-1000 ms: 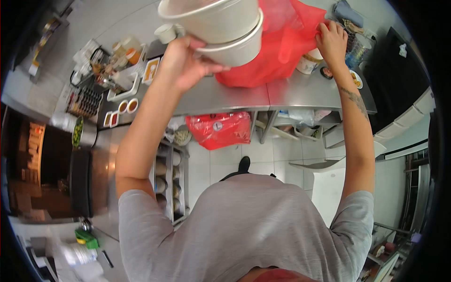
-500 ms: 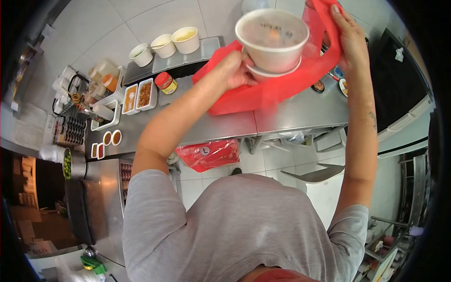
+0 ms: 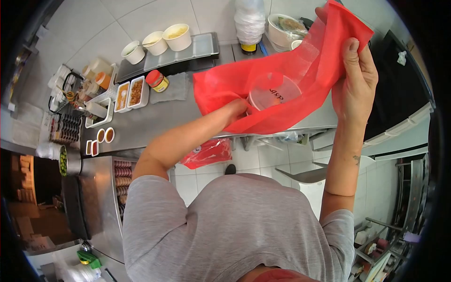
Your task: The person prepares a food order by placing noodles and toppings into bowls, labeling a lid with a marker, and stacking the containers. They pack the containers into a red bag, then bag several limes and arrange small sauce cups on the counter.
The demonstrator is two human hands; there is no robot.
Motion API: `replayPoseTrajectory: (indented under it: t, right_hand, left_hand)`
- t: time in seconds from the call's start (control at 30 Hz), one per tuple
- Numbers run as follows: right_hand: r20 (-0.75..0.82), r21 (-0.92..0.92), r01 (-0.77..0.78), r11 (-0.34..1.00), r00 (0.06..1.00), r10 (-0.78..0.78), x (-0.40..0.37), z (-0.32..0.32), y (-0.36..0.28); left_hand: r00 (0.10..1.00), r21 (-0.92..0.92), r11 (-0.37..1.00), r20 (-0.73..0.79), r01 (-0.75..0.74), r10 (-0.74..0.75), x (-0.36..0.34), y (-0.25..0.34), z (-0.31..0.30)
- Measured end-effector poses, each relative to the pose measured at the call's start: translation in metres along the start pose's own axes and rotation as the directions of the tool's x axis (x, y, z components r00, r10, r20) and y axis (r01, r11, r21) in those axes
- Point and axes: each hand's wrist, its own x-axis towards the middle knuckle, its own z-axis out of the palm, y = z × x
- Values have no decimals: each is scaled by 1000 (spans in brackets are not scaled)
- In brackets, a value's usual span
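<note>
Head view: left hand [image 3: 237,110] inside red plastic bag [image 3: 221,89] above stainless steel counter [image 3: 155,124], fingers curled on round white lidded tub [image 3: 275,91]. Right hand [image 3: 358,82] higher above counter, fingers pinched on bag rim; tub upright, nearer left hand.

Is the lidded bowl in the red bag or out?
In: lidded bowl shows through the red bag; left hand inside, right hand holding its edge.
</note>
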Motion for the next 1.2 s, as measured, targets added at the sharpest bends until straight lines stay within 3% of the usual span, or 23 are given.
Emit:
replayPoseTrajectory:
  t: [0.13,0.2,0.3,0.33,0.47,0.6,0.7,0.93,1.1,1.2]
  right_hand:
    - [-9,-139,40,989,999,-41,-6,-1,-9]
    - [-82,-83,104,991,990,-111,-3,-7,-10]
    - [-150,-146,25,989,988,-47,-13,-17,-22]
    - [-172,-165,-8,986,985,-21,-17,-20,-28]
    - [-216,-124,-71,990,975,43,-37,-19,-32]
    - [-219,-120,-54,991,975,26,-20,-10,-30]
    - [-191,-101,-41,994,981,21,2,-9,-17]
    - [-206,-120,-89,989,977,63,1,-8,-17]
    - [-207,-151,-84,985,977,52,-15,-13,-16]
    - [-244,-162,-80,984,969,38,-12,-14,-23]
  left_hand:
    - [984,476,870,-44,-131,173,-2,3,1]
    - [961,672,719,-44,-174,273,0,7,-5]
    - [889,874,436,-12,-213,458,2,14,-18]
    - [847,926,317,6,-206,532,5,13,-25]
    - [820,963,154,99,-221,564,38,16,-60]
    - [739,948,-77,290,-308,608,67,30,-52]
    - [750,944,-9,268,-330,605,72,49,-51]
    - [769,884,356,5,-302,640,65,99,-63]
    - [783,800,539,-150,-262,604,30,88,-50]
    - [841,742,617,-138,-262,523,-2,52,-29]
